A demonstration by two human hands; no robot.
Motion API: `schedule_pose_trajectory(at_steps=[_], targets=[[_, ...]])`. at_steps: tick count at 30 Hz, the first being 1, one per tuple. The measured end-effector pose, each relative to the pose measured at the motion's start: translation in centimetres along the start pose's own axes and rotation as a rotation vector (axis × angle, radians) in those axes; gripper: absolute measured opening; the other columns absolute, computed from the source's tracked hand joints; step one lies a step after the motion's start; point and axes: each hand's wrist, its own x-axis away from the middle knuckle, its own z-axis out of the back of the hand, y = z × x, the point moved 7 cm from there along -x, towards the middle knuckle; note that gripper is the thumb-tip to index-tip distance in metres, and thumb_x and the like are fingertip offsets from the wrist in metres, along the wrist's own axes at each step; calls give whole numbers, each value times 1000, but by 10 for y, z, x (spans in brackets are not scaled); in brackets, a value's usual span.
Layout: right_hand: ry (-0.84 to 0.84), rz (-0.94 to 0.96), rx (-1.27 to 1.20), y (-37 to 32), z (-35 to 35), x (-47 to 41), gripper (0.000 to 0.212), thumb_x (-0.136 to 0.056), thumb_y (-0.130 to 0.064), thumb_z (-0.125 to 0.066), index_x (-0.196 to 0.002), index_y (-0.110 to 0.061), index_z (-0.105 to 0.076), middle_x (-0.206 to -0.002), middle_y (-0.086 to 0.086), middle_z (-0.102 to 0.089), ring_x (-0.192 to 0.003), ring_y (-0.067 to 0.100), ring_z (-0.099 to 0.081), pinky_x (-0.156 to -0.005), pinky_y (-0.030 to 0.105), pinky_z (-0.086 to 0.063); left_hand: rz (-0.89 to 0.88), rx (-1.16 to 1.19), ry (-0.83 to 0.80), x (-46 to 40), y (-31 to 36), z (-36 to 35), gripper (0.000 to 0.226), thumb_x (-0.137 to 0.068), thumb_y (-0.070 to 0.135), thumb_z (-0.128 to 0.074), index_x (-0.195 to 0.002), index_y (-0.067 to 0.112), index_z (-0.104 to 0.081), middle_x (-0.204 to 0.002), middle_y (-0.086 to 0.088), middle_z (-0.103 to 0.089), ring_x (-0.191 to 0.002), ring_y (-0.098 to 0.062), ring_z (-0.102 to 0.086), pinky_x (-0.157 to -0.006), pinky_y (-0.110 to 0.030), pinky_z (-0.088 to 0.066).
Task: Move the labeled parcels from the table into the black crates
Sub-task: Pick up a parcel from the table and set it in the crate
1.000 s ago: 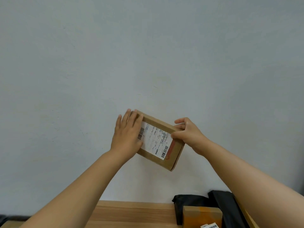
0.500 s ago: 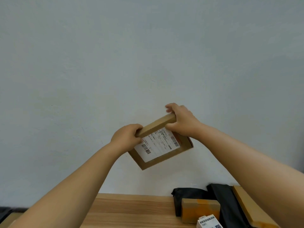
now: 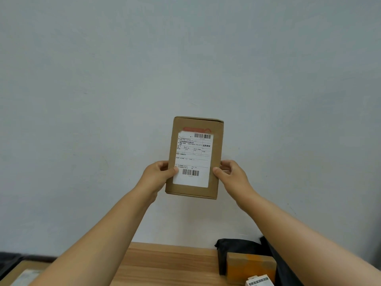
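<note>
The head view shows a brown parcel [image 3: 194, 157] held upright in the air in front of a pale wall [image 3: 185, 58], its white label [image 3: 192, 159] facing the camera with one barcode near the top and another near the bottom. The left hand [image 3: 157, 178] grips the parcel's edge at 9 o'clock, thumb on the front by the label's lower corner, fingers curled behind. The right hand [image 3: 232, 176] grips the edge at 3 o'clock in the same way, thumb on the front face. Both grips sit on the parcel's lower half. Below, at 6 o'clock, lies the wooden table [image 3: 169, 265]. At 5 o'clock on it are a black bag [image 3: 237, 247], an orange-brown box [image 3: 250, 266] just in front of it, and a small white box [image 3: 259, 281] at the frame's bottom edge. At 8 o'clock, in the lower left corner, part of another labeled parcel [image 3: 24, 275] shows.
</note>
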Motion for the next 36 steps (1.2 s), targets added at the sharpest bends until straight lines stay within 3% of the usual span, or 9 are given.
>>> schedule_pose_trajectory(at_steps=[2,5,10,15,18,21,27,32,36], targets=[[2,5,-53,2,3,2,24,-91,-21,-60,-113,-16,-54,-112,3,-63,-99,12,-60,-73,14,-44,-1,-3,6,3,-1,-4,30,-91,12,-61,-120,10,-60,-113,-2,-67,-102,-18,-62,-90,-28,-46],[-1,10,-109,6,5,4,20,-91,-19,-61,-110,-17,-56,-105,0,-63,-90,5,-60,-68,12,-43,6,-4,23,10,-4,-9,28,-92,12,-59,-120,11,-60,-112,0,-67,-100,-16,-62,-86,-25,-46],[-70,-1,-165,19,-7,7,22,-91,-19,-61,-112,-19,-53,-101,-5,-61,-85,-2,-58,-64,11,-44,49,-19,81,25,-24,0,28,-93,14,-57,-121,15,-61,-114,3,-67,-108,-16,-61,-101,-34,-44],[-171,-50,-192,33,-40,19,24,-91,-21,-61,-114,-19,-54,-105,-5,-61,-88,0,-59,-67,12,-42,80,9,165,51,-47,26,24,-96,13,-52,-118,19,-59,-105,10,-66,-100,-8,-61,-84,-22,-46],[-231,-72,-203,32,-69,34,22,-91,-21,-61,-112,-20,-54,-104,-5,-61,-89,1,-59,-68,14,-43,115,-10,254,71,-63,57,30,-95,18,-53,-125,15,-52,-116,2,-63,-106,-14,-59,-86,-26,-44],[-283,-65,-205,22,-106,56,19,-91,-19,-61,-109,-20,-54,-101,-6,-61,-84,0,-58,-66,14,-43,139,-14,354,95,-75,98,34,-95,22,-54,-128,16,-47,-124,-2,-59,-112,-20,-55,-89,-32,-43],[-404,-47,-203,-12,-206,114,21,-92,-17,-60,-112,-17,-55,-97,-6,-62,-80,1,-58,-60,12,-42,134,17,501,155,-87,203,28,-96,20,-52,-122,21,-45,-121,0,-58,-109,-18,-55,-76,-27,-44],[-532,-54,-187,-42,-331,189,21,-92,-19,-59,-112,-18,-56,-105,-1,-66,-88,5,-62,-69,18,-45,183,3,620,231,-108,332,26,-94,20,-55,-119,16,-49,-121,-3,-60,-107,-17,-56,-80,-27,-44],[-611,-115,-230,-62,-439,257,21,-91,-16,-60,-111,-15,-56,-104,2,-67,-85,10,-66,-63,18,-47,215,6,687,293,-125,433,27,-94,17,-55,-120,13,-50,-113,1,-59,-102,-13,-54,-82,-23,-41]])
